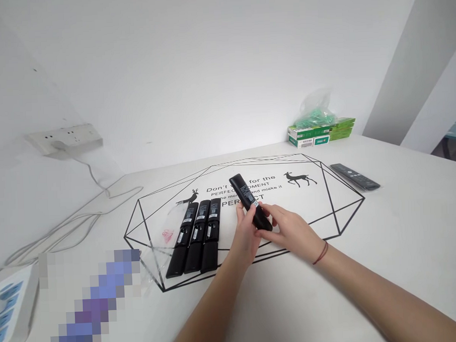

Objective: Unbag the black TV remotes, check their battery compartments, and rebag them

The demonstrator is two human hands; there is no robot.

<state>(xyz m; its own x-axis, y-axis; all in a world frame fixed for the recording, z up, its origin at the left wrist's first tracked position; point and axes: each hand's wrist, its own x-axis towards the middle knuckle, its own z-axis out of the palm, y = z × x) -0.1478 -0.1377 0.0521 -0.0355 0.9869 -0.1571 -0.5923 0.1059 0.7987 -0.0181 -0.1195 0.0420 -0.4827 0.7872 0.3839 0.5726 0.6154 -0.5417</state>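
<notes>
A black remote control [247,193] is held above the printed mat, its labelled back facing up. My left hand [246,230] is closed around its left side near the lower half. My right hand [287,226] grips its lower end, fingers and thumb pressed on it. To the left, three more black remotes [195,233] lie side by side, backs up, with their battery compartments uncovered. Their battery covers [192,258] lie at the near ends.
A remote in clear wrapping [354,176] lies on the right. Green boxes [308,134] with a plastic bag [316,109] on top stand by the wall. At left are a white cable [82,215], a wall socket [66,137] and a power strip [14,304]. A blurred patch covers the lower left.
</notes>
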